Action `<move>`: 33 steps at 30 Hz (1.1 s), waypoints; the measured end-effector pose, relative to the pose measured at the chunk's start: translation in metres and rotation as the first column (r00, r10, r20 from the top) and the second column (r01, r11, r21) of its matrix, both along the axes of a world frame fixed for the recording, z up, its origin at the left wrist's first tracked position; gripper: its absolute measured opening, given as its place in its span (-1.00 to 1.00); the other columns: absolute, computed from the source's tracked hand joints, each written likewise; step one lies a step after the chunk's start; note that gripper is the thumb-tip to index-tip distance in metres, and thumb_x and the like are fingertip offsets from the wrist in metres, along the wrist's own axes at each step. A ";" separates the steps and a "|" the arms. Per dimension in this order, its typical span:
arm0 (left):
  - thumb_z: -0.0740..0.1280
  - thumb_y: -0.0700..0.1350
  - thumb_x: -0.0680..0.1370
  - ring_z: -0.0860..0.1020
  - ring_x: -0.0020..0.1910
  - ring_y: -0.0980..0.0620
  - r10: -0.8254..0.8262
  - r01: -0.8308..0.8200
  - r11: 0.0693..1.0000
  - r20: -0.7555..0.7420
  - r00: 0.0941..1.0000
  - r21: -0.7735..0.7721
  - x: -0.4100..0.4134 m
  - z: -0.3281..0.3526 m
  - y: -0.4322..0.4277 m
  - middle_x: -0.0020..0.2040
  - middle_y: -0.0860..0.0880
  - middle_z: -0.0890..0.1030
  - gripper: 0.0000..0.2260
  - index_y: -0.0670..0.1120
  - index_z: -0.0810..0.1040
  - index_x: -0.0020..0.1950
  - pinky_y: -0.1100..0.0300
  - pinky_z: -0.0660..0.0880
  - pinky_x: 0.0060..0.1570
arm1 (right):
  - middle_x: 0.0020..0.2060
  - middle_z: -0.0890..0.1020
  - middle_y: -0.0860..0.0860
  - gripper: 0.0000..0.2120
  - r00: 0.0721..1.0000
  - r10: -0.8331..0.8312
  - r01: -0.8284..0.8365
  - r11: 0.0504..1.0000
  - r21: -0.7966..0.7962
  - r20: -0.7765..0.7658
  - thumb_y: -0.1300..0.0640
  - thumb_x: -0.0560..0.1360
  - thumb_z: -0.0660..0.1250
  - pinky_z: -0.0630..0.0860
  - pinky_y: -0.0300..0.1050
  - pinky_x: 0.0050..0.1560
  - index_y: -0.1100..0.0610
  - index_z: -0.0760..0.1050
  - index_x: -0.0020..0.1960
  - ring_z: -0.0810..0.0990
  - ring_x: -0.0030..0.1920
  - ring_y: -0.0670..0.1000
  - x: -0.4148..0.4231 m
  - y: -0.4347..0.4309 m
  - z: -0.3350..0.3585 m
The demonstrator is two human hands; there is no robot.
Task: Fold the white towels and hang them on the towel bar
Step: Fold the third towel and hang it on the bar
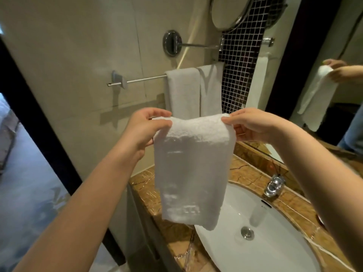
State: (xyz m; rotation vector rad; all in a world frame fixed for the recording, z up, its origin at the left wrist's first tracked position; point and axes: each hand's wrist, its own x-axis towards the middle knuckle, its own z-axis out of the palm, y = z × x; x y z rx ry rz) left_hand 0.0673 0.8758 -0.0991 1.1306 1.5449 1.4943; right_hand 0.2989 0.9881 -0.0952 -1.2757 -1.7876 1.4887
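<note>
A white towel [191, 169], folded to a narrow strip, hangs in front of me over the counter and sink. My left hand [145, 130] pinches its top left corner and my right hand [253, 124] pinches its top right corner. Behind it, on the beige wall, runs a chrome towel bar [145, 79]. Two folded white towels [183, 91] hang side by side on the bar's right half; its left half is bare. The held towel is lower than the bar and nearer to me.
A white sink [275, 242] with a chrome faucet [274, 186] sits in a brown marble counter [149, 195]. A round swivel mirror [229, 10] on an arm juts out above the bar. A wall mirror [334, 95] at right reflects my hands. A dark doorway edge stands left.
</note>
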 end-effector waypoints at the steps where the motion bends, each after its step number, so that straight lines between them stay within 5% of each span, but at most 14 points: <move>1: 0.40 -0.30 0.43 0.56 -0.32 0.19 0.000 0.000 1.000 -0.004 1.000 0.005 -0.002 0.002 0.003 -0.17 0.06 0.61 -0.82 -0.01 0.62 -0.12 0.29 0.50 -0.28 | -0.26 0.67 0.02 -0.86 1.000 0.003 -0.003 1.000 -0.006 -0.013 0.11 0.52 0.37 0.56 -0.26 -0.33 0.19 0.61 -0.07 0.63 -0.27 -0.06 -0.002 0.003 0.002; 5: 0.40 -0.29 0.43 0.58 -0.21 0.12 0.015 -0.015 1.000 -0.018 1.000 0.013 -0.009 0.011 0.017 -0.14 0.06 0.62 -0.81 0.00 0.63 -0.10 0.20 0.52 -0.17 | -0.31 0.67 0.00 -0.87 0.999 0.020 -0.020 1.000 -0.010 -0.030 0.12 0.53 0.35 0.54 -0.27 -0.39 0.18 0.60 -0.08 0.63 -0.35 -0.10 -0.010 0.017 0.011; 9: 0.40 -0.28 0.43 0.58 -0.19 0.15 0.048 -0.047 0.998 -0.023 0.999 0.034 -0.013 0.025 0.033 -0.09 0.06 0.62 -0.81 0.01 0.63 -0.08 0.26 0.50 -0.26 | -0.27 0.67 0.01 -0.86 0.997 0.065 -0.064 0.998 0.011 -0.031 0.11 0.53 0.35 0.55 -0.25 -0.35 0.18 0.60 -0.07 0.63 -0.30 -0.07 -0.013 0.035 0.029; 14: 0.38 -0.29 0.45 0.43 -0.58 0.32 0.114 -0.114 0.991 0.004 0.993 0.075 -0.013 0.044 0.048 -0.20 0.09 0.58 -0.81 -0.02 0.61 -0.05 0.48 0.36 -0.53 | -0.18 0.67 0.06 -0.81 0.994 0.107 -0.105 0.993 0.061 -0.022 0.11 0.53 0.34 0.61 -0.24 -0.24 0.23 0.58 0.02 0.62 -0.18 -0.01 -0.023 0.060 0.053; 19: 0.38 -0.29 0.46 0.37 -0.66 0.32 0.151 -0.149 0.984 -0.004 0.989 0.097 -0.019 0.065 0.065 -0.19 0.05 0.55 -0.81 -0.05 0.61 -0.01 0.50 0.25 -0.63 | -0.21 0.65 0.03 -0.83 0.997 0.073 -0.070 0.992 0.106 -0.028 0.10 0.54 0.34 0.55 -0.28 -0.36 0.20 0.58 0.03 0.62 -0.28 -0.06 -0.040 0.082 0.074; 25: 0.39 -0.27 0.44 0.52 -0.48 0.28 0.180 -0.175 0.975 -0.026 0.983 0.136 -0.038 0.089 0.086 -0.12 0.02 0.62 -0.78 -0.04 0.62 0.03 0.46 0.35 -0.54 | -0.20 0.62 0.03 -0.79 0.992 0.089 -0.081 0.993 0.088 -0.095 0.12 0.55 0.31 0.51 -0.29 -0.42 0.23 0.55 0.11 0.60 -0.31 -0.06 -0.064 0.107 0.094; 33: 0.39 -0.30 0.45 0.53 -0.51 0.28 0.175 -0.152 0.951 -0.065 0.982 0.270 -0.067 0.133 0.111 -0.20 0.01 0.61 -0.79 -0.08 0.61 0.03 0.44 0.35 -0.56 | -0.29 0.55 -0.01 -0.82 0.976 0.107 -0.094 0.993 0.076 -0.187 0.15 0.56 0.26 0.46 -0.34 -0.47 0.19 0.50 0.12 0.55 -0.46 -0.11 -0.098 0.136 0.132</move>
